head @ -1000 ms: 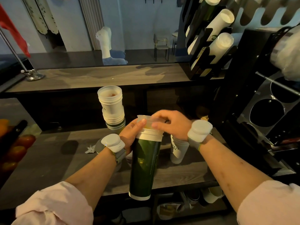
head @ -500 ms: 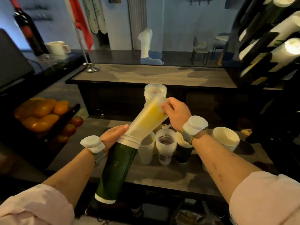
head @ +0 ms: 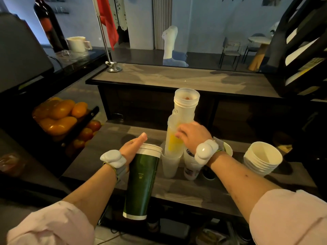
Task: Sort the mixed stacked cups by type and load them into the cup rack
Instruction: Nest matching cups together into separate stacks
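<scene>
My left hand has its grip closed around the tall dark green stack of paper cups with white rims, holding it nearly upright at the near edge of the grey wooden desk, its base hanging out past that edge. My right hand wraps its grip around a frosted translucent plastic cup with a yellow tint inside, which sits base-down in the mouth of another clear plastic cup standing on the desk just right of the green stack. Right behind it rises a taller stack of frosted plastic cups. Near my right wrist stand a printed clear cup and, further right, a short stack of white paper bowls. On the far left sits a tray of oranges.
</scene>
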A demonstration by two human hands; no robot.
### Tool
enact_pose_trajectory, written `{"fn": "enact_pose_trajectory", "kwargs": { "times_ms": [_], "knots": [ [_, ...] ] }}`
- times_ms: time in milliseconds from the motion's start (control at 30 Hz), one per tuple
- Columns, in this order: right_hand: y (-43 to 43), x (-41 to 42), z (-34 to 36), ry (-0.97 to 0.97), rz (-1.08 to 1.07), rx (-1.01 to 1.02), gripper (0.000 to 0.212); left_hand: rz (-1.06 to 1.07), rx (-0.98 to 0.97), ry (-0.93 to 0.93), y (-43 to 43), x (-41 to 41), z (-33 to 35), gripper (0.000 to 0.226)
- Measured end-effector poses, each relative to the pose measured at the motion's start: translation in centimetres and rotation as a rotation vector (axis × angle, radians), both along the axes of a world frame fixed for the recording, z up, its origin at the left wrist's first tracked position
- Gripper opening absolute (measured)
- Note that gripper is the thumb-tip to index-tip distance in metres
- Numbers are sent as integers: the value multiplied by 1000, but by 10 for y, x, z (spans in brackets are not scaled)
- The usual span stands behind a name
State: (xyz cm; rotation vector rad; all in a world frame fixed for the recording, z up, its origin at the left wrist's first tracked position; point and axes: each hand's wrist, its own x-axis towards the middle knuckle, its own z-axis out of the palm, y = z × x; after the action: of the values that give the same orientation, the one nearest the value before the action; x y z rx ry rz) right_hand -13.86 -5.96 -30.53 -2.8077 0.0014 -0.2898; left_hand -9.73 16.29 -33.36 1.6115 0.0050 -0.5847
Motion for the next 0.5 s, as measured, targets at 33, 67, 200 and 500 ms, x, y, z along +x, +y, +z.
{"fn": "enact_pose_trajectory", "kwargs": {
  "times_ms": [33,67,200,500],
  "knots": [
    [5,4,-6,84,29,-31,25,6,-1,0,1,1,-1,44],
    [11,7,-13,149,65,-66,25,12,-1,-2,3,3,-2,45],
    [28,16,-47,323,179,-92,24,24,10,0,13,9,-6,43],
    [65,30,-68,345,225,-174,21,63,-3,-7,28,21,-11,44]
  ]
}}
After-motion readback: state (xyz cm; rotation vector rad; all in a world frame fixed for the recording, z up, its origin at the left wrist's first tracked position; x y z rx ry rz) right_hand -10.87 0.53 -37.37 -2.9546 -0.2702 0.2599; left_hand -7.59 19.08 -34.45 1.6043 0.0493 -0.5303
